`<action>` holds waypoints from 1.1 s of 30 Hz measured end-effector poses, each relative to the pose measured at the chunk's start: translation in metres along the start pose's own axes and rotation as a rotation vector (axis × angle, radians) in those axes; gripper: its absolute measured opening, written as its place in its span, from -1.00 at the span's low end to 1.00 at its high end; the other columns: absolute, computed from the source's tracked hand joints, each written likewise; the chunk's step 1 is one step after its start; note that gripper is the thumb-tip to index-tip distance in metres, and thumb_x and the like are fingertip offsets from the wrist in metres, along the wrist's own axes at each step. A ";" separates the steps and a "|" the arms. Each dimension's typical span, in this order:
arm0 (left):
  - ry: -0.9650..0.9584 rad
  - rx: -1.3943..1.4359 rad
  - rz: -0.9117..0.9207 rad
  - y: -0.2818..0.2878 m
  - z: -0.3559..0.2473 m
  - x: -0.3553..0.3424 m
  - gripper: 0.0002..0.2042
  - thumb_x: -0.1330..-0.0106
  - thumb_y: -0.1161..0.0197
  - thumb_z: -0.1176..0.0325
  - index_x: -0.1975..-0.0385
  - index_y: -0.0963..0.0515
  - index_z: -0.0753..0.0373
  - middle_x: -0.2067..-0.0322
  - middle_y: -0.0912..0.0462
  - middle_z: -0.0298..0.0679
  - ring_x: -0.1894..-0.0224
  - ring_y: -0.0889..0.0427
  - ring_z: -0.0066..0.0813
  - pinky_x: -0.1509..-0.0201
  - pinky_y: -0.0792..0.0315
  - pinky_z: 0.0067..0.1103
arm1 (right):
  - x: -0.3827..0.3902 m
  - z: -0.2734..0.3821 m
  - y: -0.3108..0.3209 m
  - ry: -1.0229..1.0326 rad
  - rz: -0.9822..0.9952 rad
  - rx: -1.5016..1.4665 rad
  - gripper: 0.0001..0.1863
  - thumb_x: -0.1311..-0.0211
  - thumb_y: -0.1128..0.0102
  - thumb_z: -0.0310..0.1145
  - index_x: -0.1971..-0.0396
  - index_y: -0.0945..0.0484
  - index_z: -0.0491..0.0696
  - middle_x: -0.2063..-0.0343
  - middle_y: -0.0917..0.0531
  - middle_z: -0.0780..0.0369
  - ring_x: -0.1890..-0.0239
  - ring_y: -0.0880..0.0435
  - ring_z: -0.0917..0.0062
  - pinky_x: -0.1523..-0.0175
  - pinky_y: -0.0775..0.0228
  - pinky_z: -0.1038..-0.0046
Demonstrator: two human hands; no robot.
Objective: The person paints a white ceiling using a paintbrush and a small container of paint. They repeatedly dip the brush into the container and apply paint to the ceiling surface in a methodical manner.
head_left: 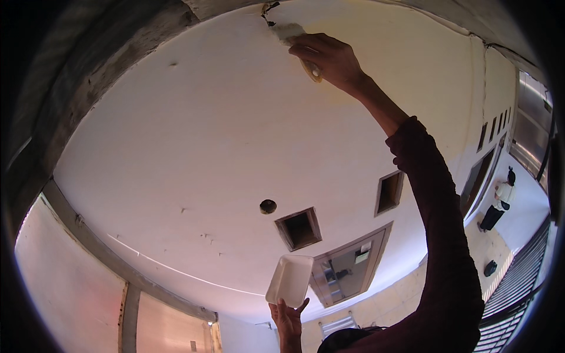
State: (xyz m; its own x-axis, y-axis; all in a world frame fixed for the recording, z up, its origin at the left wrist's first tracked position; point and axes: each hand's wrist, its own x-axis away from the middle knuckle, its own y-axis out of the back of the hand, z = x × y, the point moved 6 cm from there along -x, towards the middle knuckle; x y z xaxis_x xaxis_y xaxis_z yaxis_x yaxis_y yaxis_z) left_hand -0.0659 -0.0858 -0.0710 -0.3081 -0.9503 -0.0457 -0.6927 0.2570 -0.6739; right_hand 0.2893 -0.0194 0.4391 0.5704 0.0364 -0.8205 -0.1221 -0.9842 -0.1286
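Observation:
My right hand [332, 57] is raised high against the wall, fingers closed round a wide paintbrush [288, 32]. Its bristles touch the wall near the top, beside a dark broken spot [268, 14], and its handle end sticks out below my palm. Low in the view, my left hand [286, 318] grips a shallow white rectangular tray [291, 279] by its lower end, thumb over the rim. How much paint the tray holds, I cannot make out. The wall [194, 135] is whitish on the left and pale yellow to the right of the brush.
Square openings [298, 229] [389, 193], a round hole [268, 206] and a framed window [350, 267] break the wall's lower part. A rough beam [112, 53] runs along the upper left. Far right, a person [499, 199] stands near a dark railing [518, 288]. A ladder [338, 323] shows at the bottom.

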 end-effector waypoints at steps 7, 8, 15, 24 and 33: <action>0.036 0.004 0.015 0.000 0.004 -0.005 -0.52 -0.58 -0.06 0.18 -0.41 -0.15 0.09 -0.34 -0.30 -0.08 -0.29 -0.48 0.00 -0.10 -0.64 0.04 | -0.011 -0.014 -0.014 -0.146 -0.063 0.087 -0.63 -0.05 -0.35 -0.50 0.14 -0.64 0.23 0.03 -0.67 0.50 0.07 -0.72 0.54 0.16 -0.69 0.53; 0.031 0.007 0.016 -0.001 0.004 -0.003 -0.52 -0.58 -0.06 0.18 -0.41 -0.15 0.09 -0.34 -0.30 -0.08 -0.29 -0.48 0.00 -0.10 -0.64 0.04 | -0.015 -0.005 -0.018 -0.144 -0.044 0.095 -0.64 -0.06 -0.35 -0.50 0.14 -0.63 0.23 0.03 -0.66 0.49 0.06 -0.72 0.53 0.15 -0.70 0.52; 0.020 0.109 -0.041 0.011 0.000 0.000 -0.50 -0.53 -0.16 0.27 -0.38 -0.17 0.05 -0.32 -0.36 -0.12 -0.25 -0.54 -0.03 -0.07 -0.66 0.10 | 0.000 0.018 -0.019 -0.050 -0.058 0.037 -0.66 -0.06 -0.34 -0.49 0.15 -0.65 0.23 0.00 -0.67 0.51 0.03 -0.72 0.55 0.17 -0.68 0.55; 0.019 0.119 -0.018 0.008 0.000 -0.001 -0.51 -0.53 -0.15 0.26 -0.38 -0.16 0.07 -0.32 -0.36 -0.11 -0.25 -0.53 -0.03 -0.06 -0.67 0.08 | -0.005 0.010 -0.016 -0.128 -0.079 0.027 -0.64 -0.02 -0.40 -0.49 0.14 -0.65 0.19 0.01 -0.70 0.49 0.10 -0.73 0.51 0.16 -0.68 0.51; 0.008 0.038 0.011 0.010 0.003 -0.003 -0.50 -0.58 -0.06 0.18 -0.41 -0.12 0.11 -0.35 -0.28 -0.07 -0.25 -0.51 0.00 -0.08 -0.66 0.02 | 0.004 0.015 -0.014 -0.747 -0.218 -0.692 -0.76 -0.22 -0.39 -0.43 0.12 -0.66 -0.05 0.22 -0.74 0.33 0.32 -0.75 0.54 0.24 -0.66 0.49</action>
State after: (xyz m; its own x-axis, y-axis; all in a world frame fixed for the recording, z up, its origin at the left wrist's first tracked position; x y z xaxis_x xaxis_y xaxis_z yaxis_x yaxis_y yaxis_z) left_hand -0.0699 -0.0806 -0.0797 -0.3212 -0.9458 -0.0472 -0.6639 0.2605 -0.7010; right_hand 0.2810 -0.0033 0.4287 -0.1530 0.0913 -0.9840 0.5503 -0.8192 -0.1616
